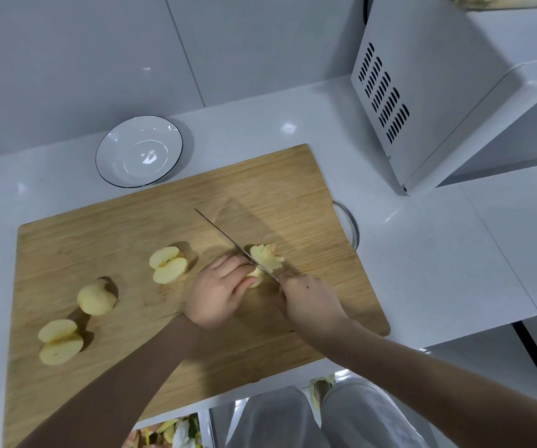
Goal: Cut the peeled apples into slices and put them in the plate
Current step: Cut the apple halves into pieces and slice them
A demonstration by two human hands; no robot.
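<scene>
1. Apple piece (265, 258): mid cutting board (293, 195), part-sliced; the shrinking stub may slip.
2. Left hand (218, 291): fingers curled, pinning the stub just beside the knife (225, 236); likely nick risk.
3. Right hand (306, 300): wrapped round the handle.
4. Plate (108, 163): empty, beyond the board.

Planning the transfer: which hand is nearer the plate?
Left. The left hand holds the apple piece below-right of the plate; the right hand, gripping the knife, lies farther right.

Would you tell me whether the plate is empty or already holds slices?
Empty: the plate shows only bare white glaze, and the cut slices lie on the cutting board.
</scene>
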